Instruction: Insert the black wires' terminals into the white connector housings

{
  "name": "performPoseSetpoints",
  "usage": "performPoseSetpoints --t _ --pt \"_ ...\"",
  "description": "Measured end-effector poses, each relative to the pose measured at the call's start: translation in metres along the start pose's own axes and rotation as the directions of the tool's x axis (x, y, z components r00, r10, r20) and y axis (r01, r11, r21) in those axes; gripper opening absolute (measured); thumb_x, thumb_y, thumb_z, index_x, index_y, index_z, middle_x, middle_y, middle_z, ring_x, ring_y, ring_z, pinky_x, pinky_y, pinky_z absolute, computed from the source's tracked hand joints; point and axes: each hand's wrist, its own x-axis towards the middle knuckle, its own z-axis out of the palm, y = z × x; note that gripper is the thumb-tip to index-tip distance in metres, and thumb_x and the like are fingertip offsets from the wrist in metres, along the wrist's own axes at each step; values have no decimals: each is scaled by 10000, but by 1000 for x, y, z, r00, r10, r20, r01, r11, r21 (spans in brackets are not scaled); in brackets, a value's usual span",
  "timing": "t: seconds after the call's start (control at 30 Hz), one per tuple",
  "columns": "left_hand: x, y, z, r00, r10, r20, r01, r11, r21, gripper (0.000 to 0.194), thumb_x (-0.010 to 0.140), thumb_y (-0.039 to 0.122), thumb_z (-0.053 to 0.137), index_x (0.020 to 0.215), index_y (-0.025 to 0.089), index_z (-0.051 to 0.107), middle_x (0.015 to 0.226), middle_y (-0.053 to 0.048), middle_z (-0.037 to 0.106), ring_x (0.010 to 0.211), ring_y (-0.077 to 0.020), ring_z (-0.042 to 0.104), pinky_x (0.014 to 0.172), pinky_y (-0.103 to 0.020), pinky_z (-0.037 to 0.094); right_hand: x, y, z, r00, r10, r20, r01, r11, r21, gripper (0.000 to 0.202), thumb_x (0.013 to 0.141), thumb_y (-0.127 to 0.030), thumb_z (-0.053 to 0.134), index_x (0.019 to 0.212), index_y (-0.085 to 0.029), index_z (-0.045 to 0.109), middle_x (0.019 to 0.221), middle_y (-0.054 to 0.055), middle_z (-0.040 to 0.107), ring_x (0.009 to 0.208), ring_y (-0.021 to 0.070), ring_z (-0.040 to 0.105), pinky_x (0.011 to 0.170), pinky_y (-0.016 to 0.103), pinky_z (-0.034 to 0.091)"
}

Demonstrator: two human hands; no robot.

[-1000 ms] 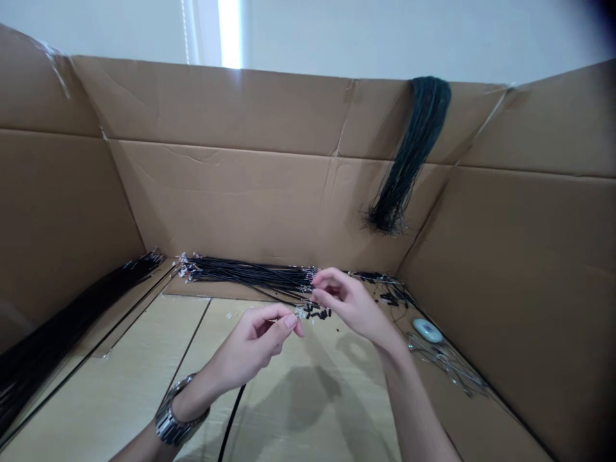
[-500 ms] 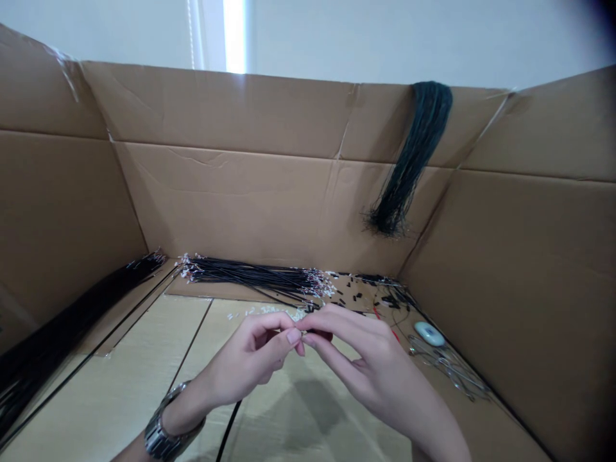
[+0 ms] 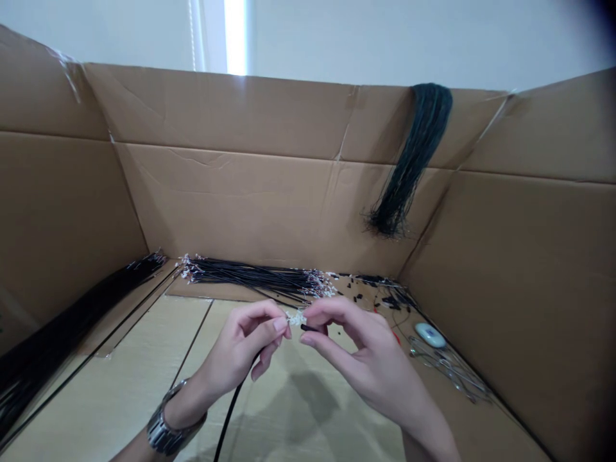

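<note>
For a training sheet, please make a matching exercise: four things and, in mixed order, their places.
1. Short black tube
2. Long black cable
3. Dark green strand bundle
4. Pale oval object

A. Draped over the brown cardboard back wall
B. Running from the left hand
C. Lying near the brown cardboard right wall
D. Pinched by the right hand

Pairs: 1-D; 2-B; 3-A; 4-C

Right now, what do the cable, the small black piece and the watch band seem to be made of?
The cable in the left hand: probably plastic or rubber outside, smooth, black and gently bent.
The small black piece in the right hand: perhaps plastic or rubber, uniformly dark; too small to be sure.
The watch band: likely polished metal, from its shiny, silvery links.
</note>
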Motion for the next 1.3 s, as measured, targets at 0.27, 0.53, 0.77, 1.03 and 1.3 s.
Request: performPoseSetpoints --t 0.27,0.53,0.77,1.03,1.3 --pt "-4 3 3 999 40 -3 -39 999 14 272 911 376 589 770 144 601 513 79 412 335 -21 330 344 -144 261 -2 -6 0 996 -73 -52 76 995 62 243 899 -92 617 1046 -256 720 954 11 725 861 152 675 744 268 542" --pt "-5 3 5 999 30 14 -30 1000 5 273 907 387 596 776 147 603 469 86 393 328 -27 314 351 -149 259 -3 -10 4 995 -58 -87 63 997 54 140 866 -109 663 926 -228 706 845 -2 720 779 149 673 702 265 541" --pt "-5 5 7 1000 18 19 -17 998 -54 279 900 391 604 759 152 584 458 89 383 324 -28 291 340 -147 241 -4 -10 9 984 -118 -134 129 988 81 201 843 -46 663 928 -226 694 865 3 729 784 149 677 716 287 549" --pt "-7 7 9 1000 4 8 -4 998 -62 289 903 399 602 755 152 583 461 84 394 330 -25 298 342 -141 251 -4 -14 11 967 -193 -166 197 980 4 245 840 -10 639 950 -226 666 844 -5 716 746 136 654 695 290 540" --pt "-8 5 11 999 48 -13 -49 993 -106 248 920 368 594 789 157 595 509 74 433 351 -24 325 338 -123 277 -4 -14 16 960 -203 -193 200 979 -31 232 826 -18 664 943 -218 682 825 2 714 751 139 657 679 273 544"
